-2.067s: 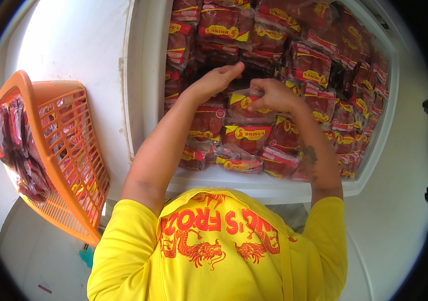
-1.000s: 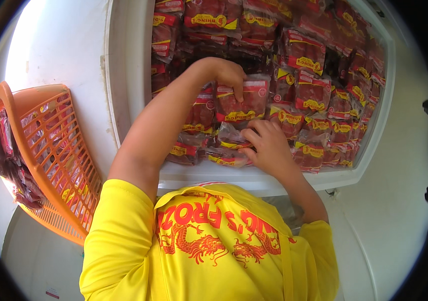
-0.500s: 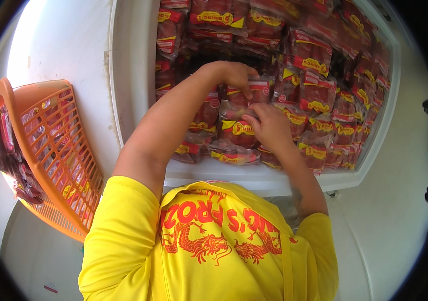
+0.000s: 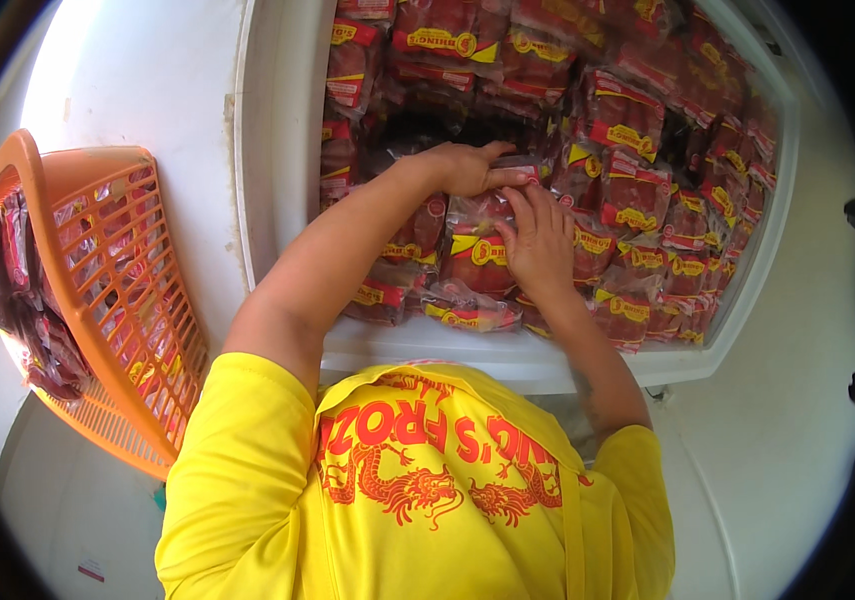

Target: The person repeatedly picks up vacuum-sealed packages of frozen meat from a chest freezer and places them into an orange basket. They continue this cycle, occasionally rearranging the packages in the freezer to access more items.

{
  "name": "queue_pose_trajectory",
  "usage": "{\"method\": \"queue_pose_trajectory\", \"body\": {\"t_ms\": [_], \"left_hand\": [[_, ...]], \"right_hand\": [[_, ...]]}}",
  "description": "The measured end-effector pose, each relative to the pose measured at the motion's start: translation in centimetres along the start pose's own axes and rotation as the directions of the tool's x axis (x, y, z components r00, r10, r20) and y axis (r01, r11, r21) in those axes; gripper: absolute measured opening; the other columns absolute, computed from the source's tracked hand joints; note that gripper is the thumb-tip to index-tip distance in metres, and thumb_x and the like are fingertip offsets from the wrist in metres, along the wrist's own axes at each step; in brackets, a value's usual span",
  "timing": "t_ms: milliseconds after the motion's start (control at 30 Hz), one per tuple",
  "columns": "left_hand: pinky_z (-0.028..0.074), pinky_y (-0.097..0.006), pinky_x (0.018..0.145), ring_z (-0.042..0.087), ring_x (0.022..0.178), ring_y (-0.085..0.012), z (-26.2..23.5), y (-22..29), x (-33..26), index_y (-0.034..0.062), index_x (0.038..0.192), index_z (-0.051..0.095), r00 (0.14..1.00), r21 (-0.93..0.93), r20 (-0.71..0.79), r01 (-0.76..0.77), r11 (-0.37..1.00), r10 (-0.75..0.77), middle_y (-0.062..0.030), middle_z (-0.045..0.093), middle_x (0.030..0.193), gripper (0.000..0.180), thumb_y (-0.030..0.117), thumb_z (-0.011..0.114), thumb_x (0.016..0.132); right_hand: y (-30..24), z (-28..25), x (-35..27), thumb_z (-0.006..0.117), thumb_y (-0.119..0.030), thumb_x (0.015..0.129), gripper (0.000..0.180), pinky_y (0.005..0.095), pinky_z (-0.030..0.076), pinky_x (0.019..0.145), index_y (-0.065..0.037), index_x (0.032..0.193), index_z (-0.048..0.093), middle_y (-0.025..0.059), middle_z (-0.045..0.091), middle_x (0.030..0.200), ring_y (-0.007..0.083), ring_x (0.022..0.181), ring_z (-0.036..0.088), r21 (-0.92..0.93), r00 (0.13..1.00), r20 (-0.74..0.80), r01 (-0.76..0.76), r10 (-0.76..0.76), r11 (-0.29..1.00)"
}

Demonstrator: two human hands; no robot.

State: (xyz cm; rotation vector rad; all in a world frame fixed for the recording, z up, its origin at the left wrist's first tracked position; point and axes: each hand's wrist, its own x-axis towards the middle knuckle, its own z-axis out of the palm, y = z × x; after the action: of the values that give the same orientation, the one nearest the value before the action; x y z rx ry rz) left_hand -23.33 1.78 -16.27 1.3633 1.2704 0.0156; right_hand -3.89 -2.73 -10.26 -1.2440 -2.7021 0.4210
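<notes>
Hands at work inside an open white chest freezer (image 4: 277, 200), seen from above. My left hand (image 4: 467, 165) reaches in from the left and pinches the top edge of a clear plastic packet (image 4: 477, 235) of dark red frozen meat with a red-and-yellow label; my right hand (image 4: 539, 245) lies over the same packet's right side, fingers spread and curled onto it. The packet stands among the near rows, toward the front wall of the freezer and roughly at its middle.

Judged from its look, the packet is stiff and blocky from freezing, moderately heavy for its size, and wrapped in thin glossy film that is likely slick with frost. The best hold appears to be the crimped top seam or both flat sides together; the film itself may tear if pulled alone.

Neighbouring packets (image 4: 637, 170) fill the freezer tightly in upright rows. An orange plastic lattice basket (image 4: 117, 300) leans on the surface at my left, holding what seem to be more such packets, though the fisheye rim blurs them.
</notes>
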Motion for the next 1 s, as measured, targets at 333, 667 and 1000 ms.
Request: {"method": "queue_pose_trajectory", "body": {"t_ms": [333,667,1000], "left_hand": [[0.044,-0.033,0.096,0.058,0.115,-0.0263,-6.3,3.8,-6.5,0.0021,0.131,0.053,0.848,-0.225,-0.527,-0.191,0.955,0.046,-0.0156,0.062,0.124,0.057,0.047,0.055,0.095],[0.044,-0.033,0.095,0.059,0.112,-0.0237,-12.0,6.0,-19.5,0.0014,0.13,0.054,0.597,0.149,-0.787,-0.057,0.987,0.153,-0.0134,0.063,0.12,0.045,0.026,0.062,0.093],[0.048,-0.033,0.09,0.063,0.103,-0.0229,-12.7,2.4,-19.9,0.0018,0.126,0.057,0.504,-0.157,-0.864,-0.255,0.954,-0.007,-0.0134,0.065,0.111,0.039,0.022,0.063,0.093]], "right_hand": [[2.2,-3.7,4.8,0.068,-0.026,0.085,0.036,0.0412,0.045,0.092,-0.005,0.113,0.061,0.0141,0.058,0.117,0.0332,0.11,0.056,0.338,0.991,0.108,-0.116,0.084,0.934],[3.5,1.7,9.5,0.068,-0.068,0.069,0.099,0.0477,0.031,0.109,-0.013,0.146,0.037,0.018,0.044,0.143,0.0376,0.131,0.041,0.286,0.678,0.723,-0.125,-0.129,0.95],[12.9,-7.9,22.4,0.072,-0.028,0.084,0.044,0.035,0.045,0.095,-0.001,0.116,0.06,0.0182,0.058,0.127,0.0279,0.118,0.055,0.577,0.767,-0.336,-0.291,0.546,0.763]]}}
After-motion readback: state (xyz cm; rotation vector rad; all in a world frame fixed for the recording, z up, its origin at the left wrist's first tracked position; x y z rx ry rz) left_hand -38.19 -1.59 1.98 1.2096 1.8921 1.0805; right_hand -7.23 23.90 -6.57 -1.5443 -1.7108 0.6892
